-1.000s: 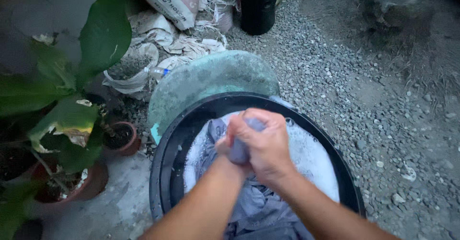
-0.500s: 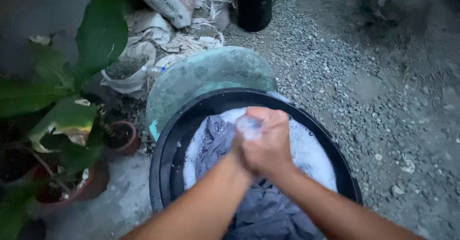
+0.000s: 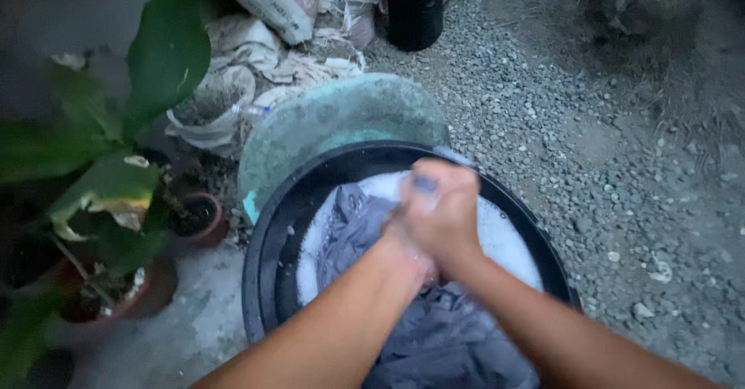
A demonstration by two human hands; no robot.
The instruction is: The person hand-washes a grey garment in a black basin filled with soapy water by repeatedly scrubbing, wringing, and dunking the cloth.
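A black round basin [image 3: 268, 257] on the ground holds soapy white water and a wet grey-blue garment [image 3: 353, 230]. Both my hands are pressed together over the middle of the basin, bunching a part of that garment. My right hand [image 3: 446, 210] lies on top, fingers curled round the cloth, a bit of which shows at its top. My left hand [image 3: 400, 241] is mostly hidden under the right and grips the same cloth. More of the garment lies heaped at the near side of the basin, between my forearms.
A green upturned tub [image 3: 334, 121] leans behind the basin. Potted plants with big leaves [image 3: 116, 203] stand at the left on concrete. Sacks and crumpled bags [image 3: 264, 47] lie at the back, beside a black tyre [image 3: 415, 5]. Gravel ground [image 3: 621, 164] spreads to the right.
My clasped hands have moved slightly toward the far side of the basin while rubbing the cloth. The garment's folds have shifted with them.
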